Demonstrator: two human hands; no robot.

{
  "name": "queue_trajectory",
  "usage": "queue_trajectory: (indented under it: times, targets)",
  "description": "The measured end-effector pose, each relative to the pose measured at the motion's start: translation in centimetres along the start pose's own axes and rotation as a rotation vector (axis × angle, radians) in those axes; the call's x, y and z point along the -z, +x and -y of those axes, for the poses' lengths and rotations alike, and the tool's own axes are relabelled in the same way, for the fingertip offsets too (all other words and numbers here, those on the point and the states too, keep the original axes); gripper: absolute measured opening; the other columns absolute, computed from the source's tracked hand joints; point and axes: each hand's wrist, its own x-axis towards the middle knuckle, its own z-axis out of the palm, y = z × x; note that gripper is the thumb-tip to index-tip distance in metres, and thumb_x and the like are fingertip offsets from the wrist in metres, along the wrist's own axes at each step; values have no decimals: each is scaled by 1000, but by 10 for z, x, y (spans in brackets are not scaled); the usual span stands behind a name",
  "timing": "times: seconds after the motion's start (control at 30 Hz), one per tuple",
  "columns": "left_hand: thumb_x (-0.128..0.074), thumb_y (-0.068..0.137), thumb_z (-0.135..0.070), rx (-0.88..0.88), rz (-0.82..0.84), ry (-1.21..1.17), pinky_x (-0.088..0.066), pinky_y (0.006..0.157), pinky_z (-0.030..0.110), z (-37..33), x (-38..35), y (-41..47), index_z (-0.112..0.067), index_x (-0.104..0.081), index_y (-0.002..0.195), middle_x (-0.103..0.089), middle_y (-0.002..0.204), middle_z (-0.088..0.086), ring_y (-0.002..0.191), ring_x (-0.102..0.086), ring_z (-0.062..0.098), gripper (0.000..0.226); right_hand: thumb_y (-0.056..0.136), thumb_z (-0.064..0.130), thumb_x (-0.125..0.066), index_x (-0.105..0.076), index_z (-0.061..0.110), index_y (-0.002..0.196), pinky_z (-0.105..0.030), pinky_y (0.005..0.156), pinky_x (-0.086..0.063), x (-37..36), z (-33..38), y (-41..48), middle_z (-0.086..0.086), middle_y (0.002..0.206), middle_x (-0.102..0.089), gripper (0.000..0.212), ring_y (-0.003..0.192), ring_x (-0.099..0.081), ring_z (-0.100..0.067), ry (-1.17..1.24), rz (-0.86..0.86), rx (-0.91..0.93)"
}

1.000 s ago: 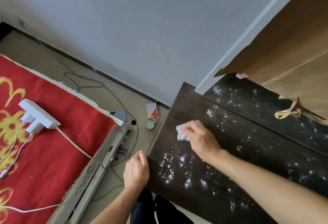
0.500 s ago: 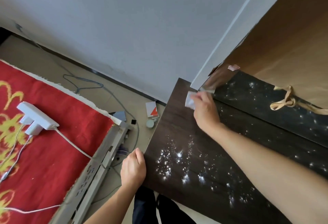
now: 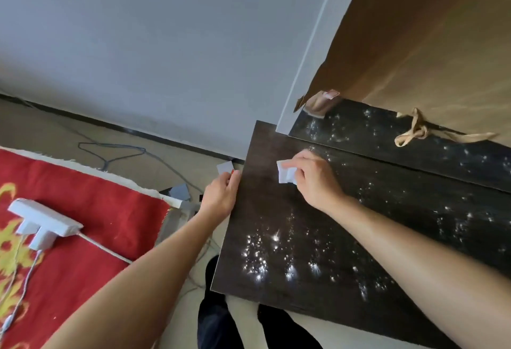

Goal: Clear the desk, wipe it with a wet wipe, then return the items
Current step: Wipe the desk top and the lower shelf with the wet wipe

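Right hand (image 3: 315, 180) pinching wipe (image 3: 284, 173), jutting left, desk (image 3: 276, 238)

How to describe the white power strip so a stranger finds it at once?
Left of the dark desk lies a red cloth with yellow patterns. On it rests the white power strip, a long bar with a plug attached. Its neighbours are only thin white cables.
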Motion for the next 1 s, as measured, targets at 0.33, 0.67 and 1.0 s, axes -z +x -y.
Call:
queue_trajectory:
  times: [0.33, 0.67, 1.0]
  targets:
    - [-26, 97, -55, -168, 163, 26, -39, 92, 44, -19, -18, 60, -7, -45, 116, -59, 107, 12, 111, -51, 35, 55, 67, -10, -56, -71, 15, 87, -27, 70, -49, -32, 23, -144, 2, 88, -59, 36, 82, -58, -17, 85, 265, -63]
    - [-25, 95, -59, -213, 252, 62, -40, 87, 44, -15, -9, 72, -12, -42, 102, -59, 95, 9, 97, -53, 33, 50, 77, -11, -50, -71, 10, 94, -30, 74, -45, -57, 37, -34, -6, 92, -59, 34, 88, -55, -24, -7, -172, -268]
    - [-23, 89, -69, -218, 382, 90, -54, 72, 52, -23, 7, 74, -12, -41, 102, -58, 90, 14, 79, -62, 33, 61, 79, -3, -45, -74, 14, 96, -23, 76, -42, -33, 42, -64, -5, 94, -61, 38, 85, -60, -20, 96, -11, -277]
